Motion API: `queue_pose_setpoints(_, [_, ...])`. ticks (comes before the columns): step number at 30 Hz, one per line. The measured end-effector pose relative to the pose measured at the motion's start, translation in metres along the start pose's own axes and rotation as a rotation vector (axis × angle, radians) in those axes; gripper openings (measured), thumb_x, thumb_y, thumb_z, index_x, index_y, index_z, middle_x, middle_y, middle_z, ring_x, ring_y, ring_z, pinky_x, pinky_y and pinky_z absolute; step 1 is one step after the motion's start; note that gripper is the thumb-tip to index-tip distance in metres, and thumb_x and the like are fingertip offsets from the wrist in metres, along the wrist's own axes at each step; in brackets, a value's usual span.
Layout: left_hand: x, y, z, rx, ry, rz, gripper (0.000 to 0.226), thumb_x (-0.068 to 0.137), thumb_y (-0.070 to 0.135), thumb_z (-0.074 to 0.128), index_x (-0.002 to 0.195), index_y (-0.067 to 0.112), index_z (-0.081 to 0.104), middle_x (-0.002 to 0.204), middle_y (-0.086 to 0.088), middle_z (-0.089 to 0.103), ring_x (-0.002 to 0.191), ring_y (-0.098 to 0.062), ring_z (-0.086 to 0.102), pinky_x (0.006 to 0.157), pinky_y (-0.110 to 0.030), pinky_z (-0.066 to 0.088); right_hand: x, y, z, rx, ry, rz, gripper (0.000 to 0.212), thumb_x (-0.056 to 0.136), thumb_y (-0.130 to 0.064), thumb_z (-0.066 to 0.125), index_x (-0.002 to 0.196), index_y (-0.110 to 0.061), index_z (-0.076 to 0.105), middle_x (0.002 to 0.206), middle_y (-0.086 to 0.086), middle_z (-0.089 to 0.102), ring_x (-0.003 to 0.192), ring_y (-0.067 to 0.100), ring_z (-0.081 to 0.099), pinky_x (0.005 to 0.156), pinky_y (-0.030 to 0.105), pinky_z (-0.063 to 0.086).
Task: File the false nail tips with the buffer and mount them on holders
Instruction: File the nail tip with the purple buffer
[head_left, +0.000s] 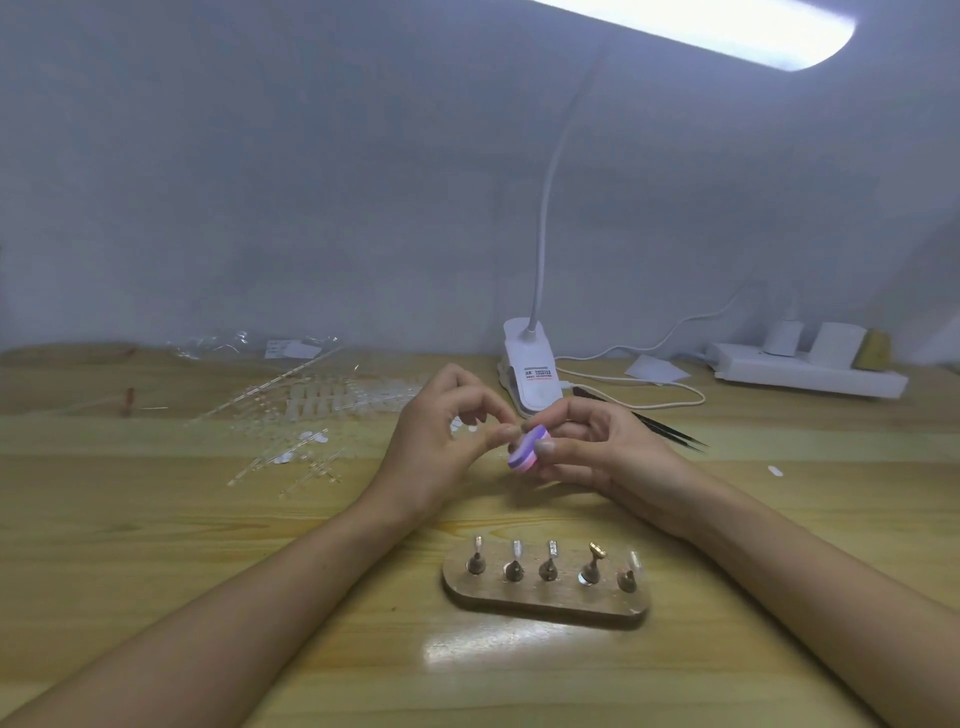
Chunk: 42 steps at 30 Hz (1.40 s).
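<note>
Closest in, a wooden stand (545, 605) lies on the desk (208, 571) with five small holders (549, 566) upright in a row – some carry a tip on top, though the details are too small to read. Just beyond it the two hands meet above the desk. The right hand (597, 447) grips a purple-and-pink buffer (527, 449) between thumb and curled fingers. The left hand (441, 441) pinches a tiny nail tip (511, 430), barely visible, between thumb and forefinger – right against the buffer's upper edge. Loose nail tips (322, 402) and clear plastic strips are scattered to the left. Black tweezers (649, 421) lie behind the right hand, beside a white clip lamp (530, 369), with a power strip (805, 371) at far right.
</note>
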<state>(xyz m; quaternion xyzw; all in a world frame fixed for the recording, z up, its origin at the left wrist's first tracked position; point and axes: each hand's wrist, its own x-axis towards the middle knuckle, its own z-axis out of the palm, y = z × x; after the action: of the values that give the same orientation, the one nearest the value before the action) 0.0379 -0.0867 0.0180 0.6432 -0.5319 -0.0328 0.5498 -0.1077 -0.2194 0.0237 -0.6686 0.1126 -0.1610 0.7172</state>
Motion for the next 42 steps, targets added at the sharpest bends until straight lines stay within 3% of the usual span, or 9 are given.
queue_pose_setpoints(5, [-0.0004,0.0024,0.0003,-0.009,-0.023,0.031,0.008,0.079,0.013,0.078,0.076,0.017,0.072,0.083,0.006,0.051,0.075,0.000,0.048,0.067,-0.008,0.036,-0.0001,0.0007,0.0017,-0.013,0.060,-0.032,0.028,0.084,-0.003,0.068,0.108,0.006,0.059,0.106,0.030,0.070,0.094,0.033,0.070,0.086,0.038,0.059])
queue_pose_setpoints(8, [-0.0014,0.0033,0.0006,-0.006,-0.018,0.048,0.011,0.079,0.011,0.078,0.075,0.018,0.071,0.084,0.006,0.051,0.075,0.001,0.049,0.066,-0.008,0.036,-0.0008,-0.0001,0.0040,-0.060,0.013,-0.008,0.024,0.085,-0.001,0.068,0.106,0.007,0.059,0.103,0.028,0.071,0.092,0.034,0.071,0.082,0.035,0.059])
queue_pose_setpoints(11, [-0.0010,0.0035,0.0007,-0.005,-0.016,0.039,0.008,0.079,0.013,0.078,0.076,0.016,0.071,0.085,0.005,0.052,0.076,0.001,0.049,0.068,-0.009,0.036,-0.0010,-0.0012,0.0037,0.018,0.113,-0.034,0.022,0.080,-0.004,0.070,0.100,0.001,0.063,0.103,0.028,0.071,0.092,0.034,0.071,0.080,0.032,0.060])
queue_pose_setpoints(15, [-0.0008,0.0026,0.0000,0.002,-0.014,0.045,0.007,0.080,0.012,0.077,0.078,0.015,0.072,0.086,0.000,0.053,0.077,-0.001,0.049,0.069,-0.009,0.036,-0.0004,0.0011,0.0066,-0.069,0.028,-0.011,0.022,0.081,-0.004,0.072,0.101,0.002,0.064,0.103,0.026,0.072,0.093,0.035,0.072,0.080,0.033,0.060])
queue_pose_setpoints(18, [-0.0010,0.0027,-0.0001,0.004,-0.011,0.039,0.007,0.079,0.014,0.078,0.077,0.015,0.072,0.086,0.001,0.053,0.077,-0.001,0.048,0.067,-0.009,0.036,0.0006,0.0009,0.0041,0.012,0.122,-0.029,0.029,0.079,-0.006,0.072,0.105,0.004,0.064,0.104,0.028,0.072,0.096,0.036,0.070,0.083,0.032,0.059])
queue_pose_setpoints(21, [-0.0012,0.0030,0.0003,0.007,-0.019,0.049,0.009,0.079,0.010,0.078,0.077,0.016,0.072,0.084,0.003,0.051,0.075,0.001,0.048,0.066,-0.008,0.035,0.0000,-0.0002,0.0041,-0.039,0.029,0.005,0.024,0.079,-0.006,0.072,0.102,-0.001,0.067,0.102,0.025,0.073,0.092,0.031,0.072,0.082,0.032,0.059])
queue_pose_setpoints(30, [-0.0012,0.0032,0.0004,0.000,-0.008,0.038,0.009,0.078,0.014,0.079,0.075,0.019,0.071,0.086,0.001,0.053,0.076,0.002,0.049,0.067,-0.007,0.036,-0.0004,-0.0006,0.0040,-0.018,0.095,-0.009,0.027,0.079,-0.009,0.073,0.104,0.000,0.066,0.102,0.025,0.073,0.089,0.031,0.072,0.077,0.029,0.059])
queue_pose_setpoints(34, [-0.0008,0.0028,0.0004,0.004,-0.005,0.045,0.011,0.078,0.013,0.079,0.075,0.020,0.071,0.085,0.000,0.052,0.075,0.001,0.049,0.068,-0.008,0.036,-0.0005,-0.0008,0.0051,-0.079,0.008,0.014,0.024,0.081,-0.006,0.071,0.103,0.000,0.065,0.103,0.025,0.073,0.091,0.030,0.073,0.080,0.032,0.059])
queue_pose_setpoints(42, [0.0006,-0.0001,0.0007,-0.038,-0.010,-0.009,0.010,0.078,0.015,0.079,0.075,0.021,0.072,0.085,0.004,0.052,0.074,0.003,0.049,0.067,-0.007,0.036,0.0004,0.0019,0.0027,-0.038,0.045,-0.030,0.020,0.083,-0.003,0.069,0.103,-0.003,0.064,0.105,0.026,0.072,0.096,0.035,0.071,0.089,0.037,0.058])
